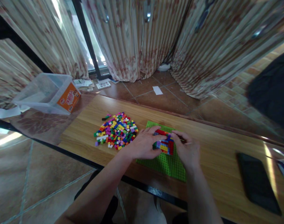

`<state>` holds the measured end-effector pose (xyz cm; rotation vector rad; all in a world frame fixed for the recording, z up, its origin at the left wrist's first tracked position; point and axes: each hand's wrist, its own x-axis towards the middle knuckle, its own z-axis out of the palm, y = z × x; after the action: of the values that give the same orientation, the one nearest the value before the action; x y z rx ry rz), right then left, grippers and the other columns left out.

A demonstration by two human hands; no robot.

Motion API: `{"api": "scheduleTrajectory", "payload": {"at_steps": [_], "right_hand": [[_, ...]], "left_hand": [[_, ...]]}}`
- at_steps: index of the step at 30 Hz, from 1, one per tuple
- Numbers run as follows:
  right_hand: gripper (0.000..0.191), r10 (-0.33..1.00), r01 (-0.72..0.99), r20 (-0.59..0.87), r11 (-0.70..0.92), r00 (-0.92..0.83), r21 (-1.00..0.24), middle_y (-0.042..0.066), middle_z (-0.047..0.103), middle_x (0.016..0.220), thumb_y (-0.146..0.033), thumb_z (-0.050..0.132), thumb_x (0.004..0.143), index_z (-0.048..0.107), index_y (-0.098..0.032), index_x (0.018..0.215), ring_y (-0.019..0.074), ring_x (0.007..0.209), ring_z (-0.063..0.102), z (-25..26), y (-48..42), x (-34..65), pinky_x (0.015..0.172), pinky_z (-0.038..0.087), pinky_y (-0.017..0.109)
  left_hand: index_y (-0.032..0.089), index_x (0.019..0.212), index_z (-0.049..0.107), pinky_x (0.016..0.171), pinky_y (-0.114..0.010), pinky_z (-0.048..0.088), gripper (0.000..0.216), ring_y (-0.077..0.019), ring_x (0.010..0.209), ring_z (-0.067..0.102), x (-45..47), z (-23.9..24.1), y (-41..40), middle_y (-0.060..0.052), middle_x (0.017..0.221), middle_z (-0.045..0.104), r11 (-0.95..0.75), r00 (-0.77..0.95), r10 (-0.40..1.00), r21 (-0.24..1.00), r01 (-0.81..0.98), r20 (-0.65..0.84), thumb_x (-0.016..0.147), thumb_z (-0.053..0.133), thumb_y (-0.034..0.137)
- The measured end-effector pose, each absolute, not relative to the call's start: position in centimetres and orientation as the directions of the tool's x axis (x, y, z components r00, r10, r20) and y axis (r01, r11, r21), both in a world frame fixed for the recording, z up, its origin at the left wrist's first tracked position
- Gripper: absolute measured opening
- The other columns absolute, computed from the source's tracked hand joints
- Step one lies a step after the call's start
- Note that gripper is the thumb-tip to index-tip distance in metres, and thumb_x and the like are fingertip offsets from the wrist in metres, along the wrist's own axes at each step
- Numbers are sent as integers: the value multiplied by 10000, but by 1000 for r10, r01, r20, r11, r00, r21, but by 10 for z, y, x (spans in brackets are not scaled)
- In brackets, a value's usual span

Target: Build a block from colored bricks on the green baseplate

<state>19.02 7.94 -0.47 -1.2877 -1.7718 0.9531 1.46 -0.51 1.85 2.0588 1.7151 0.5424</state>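
A green baseplate [166,165] lies on the wooden table [216,146] in front of me. On it stands a small multicoloured brick build [164,143]. My left hand [144,143] rests against the build's left side, fingers curled over its top. My right hand [187,149] presses on its right side, fingers bent and touching the bricks. A pile of several loose coloured bricks [116,130] lies just left of the baseplate, close to my left hand.
A clear plastic tub with an orange label [48,93] sits at the table's far left. A dark phone [256,182] lies flat at the right. Curtains [137,34] and tiled floor are beyond the table's far edge. A dark shape [272,87] is at right.
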Motion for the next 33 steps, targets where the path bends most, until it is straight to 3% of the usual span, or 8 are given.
{"api": "scheduleTrajectory", "payload": {"at_steps": [9,18,27,33], "right_hand": [[246,969,369,85,168,-231,-914,77,740,897,-433,705,768,771,-204,826,233,855,677,-10,82,188,810,526,397],[216,947,373,102,216,-303,-902,82,693,1020,-408,682,771,775,-226,843,245,963,651,-12,81,193,790,538,389],[208,951,357,107,211,-289,-910,89,691,1031,-400,682,757,754,-219,828,257,1011,636,-15,82,191,885,521,447],[207,949,336,68,175,-307,-925,88,681,1075,-404,695,739,755,-227,826,258,1029,630,-10,81,193,836,545,426]], "left_hand": [[296,1371,549,1103,-569,377,559,-346,1361,447,16,21,-5,-117,1554,355,-152,168,986,518,842,17,821,632,344],[292,1380,545,1103,-571,373,555,-350,1359,450,17,21,-5,-126,1557,348,-150,168,986,519,841,12,832,618,351],[292,1377,546,1104,-567,377,560,-344,1364,446,17,22,-5,-121,1560,353,-142,162,987,522,841,7,826,625,348],[293,1371,550,1109,-571,373,553,-349,1358,450,17,22,-5,-113,1560,356,-137,158,987,526,839,6,826,625,345]]}}
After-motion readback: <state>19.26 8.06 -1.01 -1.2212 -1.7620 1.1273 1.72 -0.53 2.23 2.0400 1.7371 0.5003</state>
